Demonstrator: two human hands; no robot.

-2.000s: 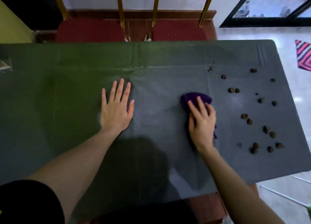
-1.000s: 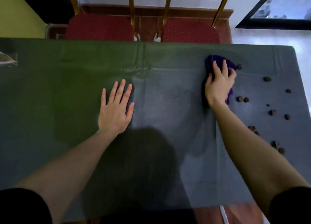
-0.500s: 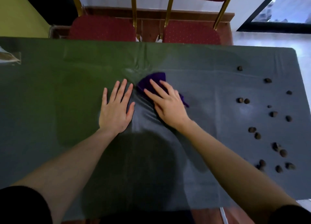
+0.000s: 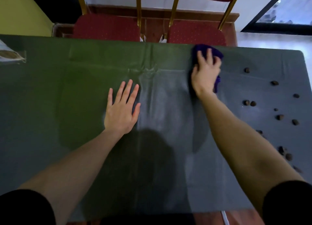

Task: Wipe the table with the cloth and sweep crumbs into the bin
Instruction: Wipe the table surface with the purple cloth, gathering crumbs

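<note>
A purple cloth [image 4: 216, 51] lies bunched near the far edge of the table [image 4: 84, 82], which has a dark green cover. My right hand [image 4: 205, 72] presses down on the cloth and hides most of it. My left hand [image 4: 122, 110] lies flat on the cover at the middle, fingers spread, holding nothing. Several brown crumbs [image 4: 249, 103] are scattered over the right end of the table, to the right of the cloth. No bin is in view.
Two red padded chairs [image 4: 108, 27] with gold frames stand behind the far edge. A clear wrapper [image 4: 10, 55] lies at the far left of the table. The right end of the table drops to a pale floor [image 4: 276, 40].
My right hand has swept the cloth from beside my left hand out to the far right, up against the table's far edge. My left hand has stayed put.
</note>
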